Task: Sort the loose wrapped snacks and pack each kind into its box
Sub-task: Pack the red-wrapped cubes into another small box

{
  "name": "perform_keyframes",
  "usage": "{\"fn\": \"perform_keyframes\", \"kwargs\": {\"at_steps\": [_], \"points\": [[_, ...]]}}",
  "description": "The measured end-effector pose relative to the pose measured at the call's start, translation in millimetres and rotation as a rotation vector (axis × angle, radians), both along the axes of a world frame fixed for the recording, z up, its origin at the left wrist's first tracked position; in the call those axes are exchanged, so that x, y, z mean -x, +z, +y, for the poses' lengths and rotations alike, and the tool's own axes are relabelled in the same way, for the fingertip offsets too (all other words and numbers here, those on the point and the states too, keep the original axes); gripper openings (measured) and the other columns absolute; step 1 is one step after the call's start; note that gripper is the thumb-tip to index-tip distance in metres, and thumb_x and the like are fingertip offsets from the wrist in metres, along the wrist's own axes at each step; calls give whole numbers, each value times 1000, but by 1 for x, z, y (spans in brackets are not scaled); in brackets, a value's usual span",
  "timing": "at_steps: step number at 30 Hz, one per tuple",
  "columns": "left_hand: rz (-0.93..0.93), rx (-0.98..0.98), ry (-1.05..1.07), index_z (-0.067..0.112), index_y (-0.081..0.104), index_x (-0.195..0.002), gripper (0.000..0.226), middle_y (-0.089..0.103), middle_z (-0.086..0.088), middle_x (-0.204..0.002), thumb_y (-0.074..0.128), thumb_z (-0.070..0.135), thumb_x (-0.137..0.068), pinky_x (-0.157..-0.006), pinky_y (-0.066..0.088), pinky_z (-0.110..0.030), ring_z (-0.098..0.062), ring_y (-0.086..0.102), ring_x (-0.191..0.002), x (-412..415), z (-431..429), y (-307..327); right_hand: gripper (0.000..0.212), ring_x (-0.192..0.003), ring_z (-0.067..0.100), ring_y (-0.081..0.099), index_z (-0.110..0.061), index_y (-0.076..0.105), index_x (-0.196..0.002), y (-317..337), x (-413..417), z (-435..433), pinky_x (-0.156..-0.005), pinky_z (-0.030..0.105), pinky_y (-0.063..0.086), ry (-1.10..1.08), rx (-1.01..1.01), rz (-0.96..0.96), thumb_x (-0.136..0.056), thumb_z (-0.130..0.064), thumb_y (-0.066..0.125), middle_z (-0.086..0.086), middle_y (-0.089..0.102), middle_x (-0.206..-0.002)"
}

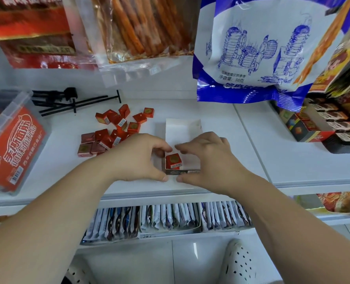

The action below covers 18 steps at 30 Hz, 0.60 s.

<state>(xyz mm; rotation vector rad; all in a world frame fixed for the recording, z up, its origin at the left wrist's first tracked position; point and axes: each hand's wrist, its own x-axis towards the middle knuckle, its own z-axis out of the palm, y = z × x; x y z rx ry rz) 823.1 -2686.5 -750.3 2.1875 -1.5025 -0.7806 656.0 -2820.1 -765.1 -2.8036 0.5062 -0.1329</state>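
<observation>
Packing looks barely begun, as I judge it. On the white shelf both your hands meet at one spot. Your left hand has its fingers curled, thumb and forefinger hooked round the near left corner of the small white box. Your right hand reaches over that box from the other side, thumb at the near wall. Its fingers are blurred, so I cannot tell whether they pinch anything.

Just beyond your left hand lies the heap of loose red foil-wrapped cubes, a good many, all outside the box. The box itself sits between your hands, flap up, most of its floor bare. In its near left corner, right by your fingertips, stands one red cube, perhaps with another beneath it.

So I reckon one or two are in and the whole heap is left for you to pack.
</observation>
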Motion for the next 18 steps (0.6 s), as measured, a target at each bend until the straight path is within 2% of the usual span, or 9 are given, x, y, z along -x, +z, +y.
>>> {"fn": "perform_keyframes", "kwargs": {"at_steps": [3,4,6,9,13,18], "points": [[28,67,47,29,65,-123,59,57,25,-68,88,27,-68,-53,36,-3,23,50,-61,2,5,-6,55,-124,16,37,-44,62,-124,-7,-6,3,-97,38,27,10,-33,-20,-72,-53,76,-17,67,-111],[33,89,70,29,66,-121,57,59,26,-68,88,29,-68,-54,36,-4,21,51,-61,3,6,-9,50,-123,16,39,-44,65,-120,-8,-7,3,-96,37,27,0,-30,-35,-71,-52,77,-17,69,-106],[48,118,113,30,67,-122,60,65,22,-80,88,35,-67,-62,38,-9,18,53,-64,3,7,-15,45,-118,14,42,-43,70,-112,-11,-9,4,-92,35,27,-23,-23,-65,-68,-53,79,-17,70,-96],[82,144,130,31,67,-122,61,69,17,-89,88,37,-65,-68,44,-18,13,55,-65,2,6,-23,52,-116,15,45,-39,69,-113,-12,-9,6,-89,35,27,-39,-8,-84,-64,-54,81,-17,71,-94],[73,151,130,30,66,-124,63,69,17,-91,88,37,-65,-69,45,-19,11,56,-66,2,4,-24,62,-111,14,48,-36,68,-112,-11,-6,5,-86,35,29,-83,-5,-109,-57,-63,81,-17,71,-86],[41,178,156,30,65,-125,63,55,22,-88,88,34,-67,-66,36,-13,6,53,-72,8,1,-22,41,-107,13,50,-36,70,-101,-11,-5,8,-86,34,31,-93,-11,-131,-64,-52,80,-18,70,-80]]}}
